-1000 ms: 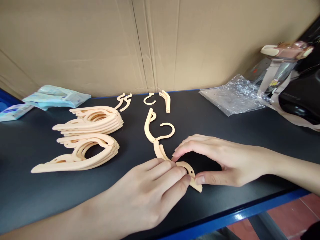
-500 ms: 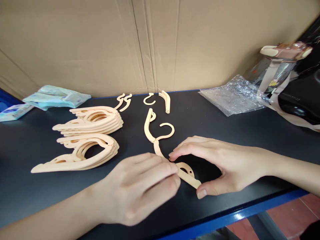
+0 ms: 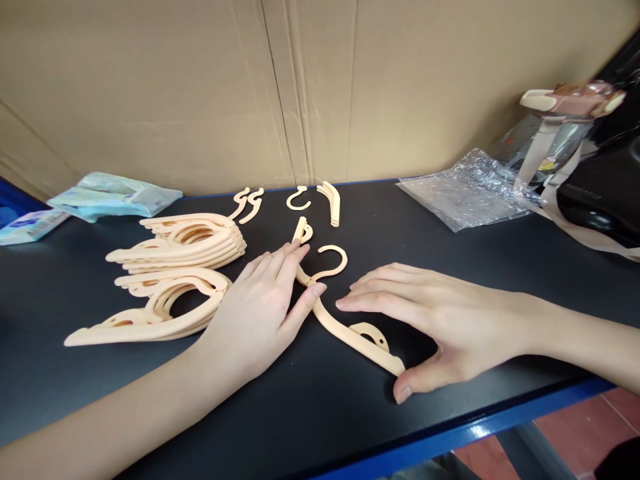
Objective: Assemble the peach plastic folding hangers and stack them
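A cream plastic folding clothes hanger [image 3: 350, 337] lies unfolded on the black table, its hook pointing to the back right. My left hand [image 3: 263, 303] rests over the hanger's far arm, fingers stretched out, fingertips on that arm and thumb by the central joint. To the right of the hanger, my right hand [image 3: 420, 320] is spread, its thumb at the tip of the near arm. Left of my left hand sit two stacks of folded hangers, a nearer stack [image 3: 150, 327] and a farther stack [image 3: 185, 250]; my left hand partly covers the nearer one.
Loose hanger arms [image 3: 333, 203], a single hook [image 3: 299, 199] and two small curved pieces [image 3: 251, 205] lie at the back. A clear plastic bag [image 3: 465, 190] and a strapped bottle [image 3: 560, 133] stand right. Blue packets [image 3: 115, 197] lie left, before a cardboard wall [image 3: 200, 87].
My left hand has moved from the near arm of the hanger up to its far arm and opened out. My right hand has stayed almost in place, its fingers slightly straighter.
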`<state>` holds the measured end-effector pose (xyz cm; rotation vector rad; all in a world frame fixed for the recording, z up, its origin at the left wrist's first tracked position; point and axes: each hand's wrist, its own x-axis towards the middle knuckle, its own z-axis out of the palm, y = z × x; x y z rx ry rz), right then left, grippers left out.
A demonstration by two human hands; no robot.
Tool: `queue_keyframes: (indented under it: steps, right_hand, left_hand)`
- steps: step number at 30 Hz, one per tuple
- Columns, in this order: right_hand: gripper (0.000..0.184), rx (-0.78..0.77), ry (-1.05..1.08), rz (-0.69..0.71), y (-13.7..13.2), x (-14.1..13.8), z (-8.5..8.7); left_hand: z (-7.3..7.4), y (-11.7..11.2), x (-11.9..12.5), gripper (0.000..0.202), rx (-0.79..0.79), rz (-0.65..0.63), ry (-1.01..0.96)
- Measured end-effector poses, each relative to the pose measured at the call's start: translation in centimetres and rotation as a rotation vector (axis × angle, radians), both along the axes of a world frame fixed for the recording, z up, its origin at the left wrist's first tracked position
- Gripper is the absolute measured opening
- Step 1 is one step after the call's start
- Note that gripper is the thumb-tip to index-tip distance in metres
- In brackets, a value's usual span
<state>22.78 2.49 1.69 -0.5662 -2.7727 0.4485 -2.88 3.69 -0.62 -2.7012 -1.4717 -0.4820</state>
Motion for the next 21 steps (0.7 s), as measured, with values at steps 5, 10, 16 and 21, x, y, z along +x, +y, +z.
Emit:
queue_keyframes:
  steps: [5,10,16,21]
  right_hand:
    - [0.078,0.004,-0.048,-0.054,0.5,0.4,0.2]
    - [0.079,0.01,-0.102,-0.142,1.2,0.9,0.5]
    - [0.068,0.044,-0.127,-0.193,1.8,1.4,0.6]
    - [0.062,0.06,-0.135,-0.239,2.0,1.6,0.6]
  left_hand:
    - [0.3,-0.1,0.1,0.061,0.008,-0.019,-0.006]
    - [0.4,-0.2,0.1,0.062,-0.014,-0.033,-0.016]
    - [0.7,-0.5,0.1,0.055,-0.06,-0.056,-0.076]
    - [1.1,-0.9,0.2,0.044,-0.096,-0.105,-0.131]
